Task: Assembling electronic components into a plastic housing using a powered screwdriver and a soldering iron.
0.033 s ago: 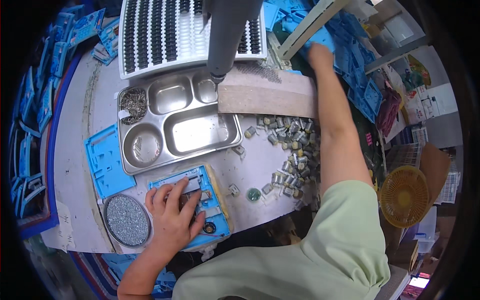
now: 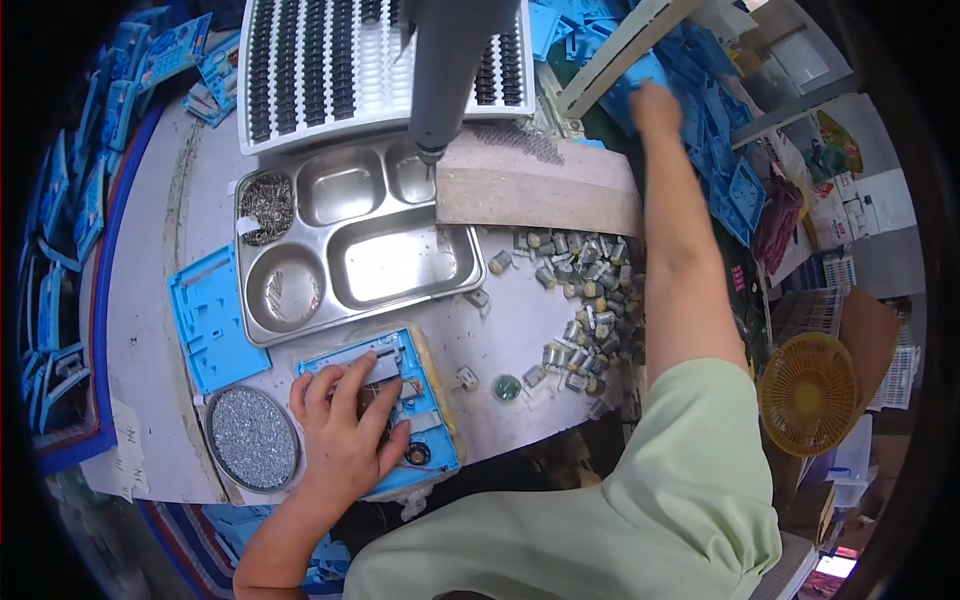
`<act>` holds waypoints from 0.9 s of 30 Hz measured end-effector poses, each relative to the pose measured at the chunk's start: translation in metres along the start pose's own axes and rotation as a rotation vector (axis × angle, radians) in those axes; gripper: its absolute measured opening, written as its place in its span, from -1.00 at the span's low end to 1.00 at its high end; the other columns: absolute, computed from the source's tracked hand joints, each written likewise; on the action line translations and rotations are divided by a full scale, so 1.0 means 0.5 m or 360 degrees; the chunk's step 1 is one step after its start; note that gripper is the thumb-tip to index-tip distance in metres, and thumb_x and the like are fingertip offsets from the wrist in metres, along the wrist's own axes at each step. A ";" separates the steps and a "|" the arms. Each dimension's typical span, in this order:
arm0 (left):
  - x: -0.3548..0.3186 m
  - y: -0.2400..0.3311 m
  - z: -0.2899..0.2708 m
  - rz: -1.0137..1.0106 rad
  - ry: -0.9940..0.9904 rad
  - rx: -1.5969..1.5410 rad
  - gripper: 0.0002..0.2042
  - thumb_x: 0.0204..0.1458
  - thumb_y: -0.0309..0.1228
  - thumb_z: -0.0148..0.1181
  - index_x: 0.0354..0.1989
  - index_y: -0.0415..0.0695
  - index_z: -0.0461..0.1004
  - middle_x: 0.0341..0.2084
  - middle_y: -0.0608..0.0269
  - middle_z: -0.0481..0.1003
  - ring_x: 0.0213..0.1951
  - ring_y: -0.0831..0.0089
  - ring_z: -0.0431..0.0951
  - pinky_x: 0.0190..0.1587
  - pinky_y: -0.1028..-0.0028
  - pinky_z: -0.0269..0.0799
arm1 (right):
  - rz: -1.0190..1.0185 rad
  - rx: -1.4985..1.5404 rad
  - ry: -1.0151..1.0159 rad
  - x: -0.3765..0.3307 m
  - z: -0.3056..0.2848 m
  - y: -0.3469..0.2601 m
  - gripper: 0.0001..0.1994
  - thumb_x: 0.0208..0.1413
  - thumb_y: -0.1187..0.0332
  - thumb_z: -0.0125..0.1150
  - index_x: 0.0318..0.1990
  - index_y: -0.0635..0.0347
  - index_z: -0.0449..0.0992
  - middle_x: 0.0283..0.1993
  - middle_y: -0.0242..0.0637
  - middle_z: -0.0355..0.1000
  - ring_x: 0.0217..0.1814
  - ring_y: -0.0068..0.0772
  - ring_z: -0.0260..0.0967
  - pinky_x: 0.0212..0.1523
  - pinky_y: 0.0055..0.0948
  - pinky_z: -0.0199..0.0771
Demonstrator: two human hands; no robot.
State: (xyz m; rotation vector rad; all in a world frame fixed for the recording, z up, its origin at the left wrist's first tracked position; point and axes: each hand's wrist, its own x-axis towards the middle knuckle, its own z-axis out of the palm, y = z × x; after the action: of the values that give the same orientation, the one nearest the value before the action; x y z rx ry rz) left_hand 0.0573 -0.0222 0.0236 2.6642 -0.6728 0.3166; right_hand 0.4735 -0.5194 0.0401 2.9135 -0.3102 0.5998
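My left hand point(image 2: 345, 432) lies over a blue plastic housing point(image 2: 436, 446), fingers spread and resting on its inner parts. A grey block, wires and a small round black speaker point(image 2: 418, 453) show in the housing, which sits on a yellowish-edged pad; my palm hides part of it. My right arm stretches far out to the right. There, my right hand point(image 2: 655, 108) is at a heap of blue plastic housings point(image 2: 735, 190), over a blue piece point(image 2: 640, 75). Its fingers are hidden and blurred, so whether it grips that piece does not show.
A metal compartment tray point(image 2: 355, 225) holds screws. Nearby are a dish of small metal bits point(image 2: 253, 440), a blue panel point(image 2: 215, 325) and small motors point(image 2: 590, 310). A hanging electric screwdriver point(image 2: 445, 90) stands before a white rack point(image 2: 385, 125). A post point(image 2: 625, 50) rises beside my right hand.
My right hand has moved slightly to the right and nearer, with its forearm shifting along. My left hand stays where it was on the housing.
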 end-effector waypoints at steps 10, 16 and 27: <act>-0.008 -0.017 0.005 0.0063 0.0106 -0.0032 -0.57 -0.08 -0.25 0.35 0.02 -0.04 0.58 0.24 0.05 0.36 0.22 -0.06 0.26 0.27 0.00 0.18 | 0.0563 0.0800 0.0458 -0.121 -0.358 0.199 -0.56 0.12 0.08 0.35 -0.08 0.34 0.66 -0.29 -0.19 0.63 -0.34 -0.34 0.57 -0.22 -0.32 0.56; -0.015 -0.018 -0.041 -0.0160 0.0450 -0.1206 -0.68 0.10 -0.33 0.33 0.00 -0.18 0.56 0.12 0.06 0.44 0.07 0.25 0.45 0.01 0.32 0.45 | 0.0346 0.1636 0.0808 -0.650 -0.532 -0.097 -0.71 0.16 0.52 0.32 0.04 0.42 0.59 -0.21 -0.12 0.62 -0.36 -0.44 0.55 -0.36 -0.53 0.56; -0.020 0.009 -0.128 -0.1008 0.0158 -0.2711 -0.58 0.28 -0.35 0.14 0.22 -0.35 0.32 -0.14 0.01 0.60 -0.24 0.21 0.71 -0.07 0.34 0.68 | -0.0769 0.2480 -0.0898 -0.748 -0.470 -0.363 -0.34 0.18 0.41 0.36 0.41 0.29 0.23 -0.10 -0.17 0.54 -0.21 -0.40 0.49 -0.25 -0.46 0.50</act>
State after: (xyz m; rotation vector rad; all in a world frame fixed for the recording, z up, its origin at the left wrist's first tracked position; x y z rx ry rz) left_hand 0.0387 0.0043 0.0799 1.0592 0.0803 -0.2481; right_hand 0.0919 -0.2360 0.0834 4.1816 1.4279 -0.3125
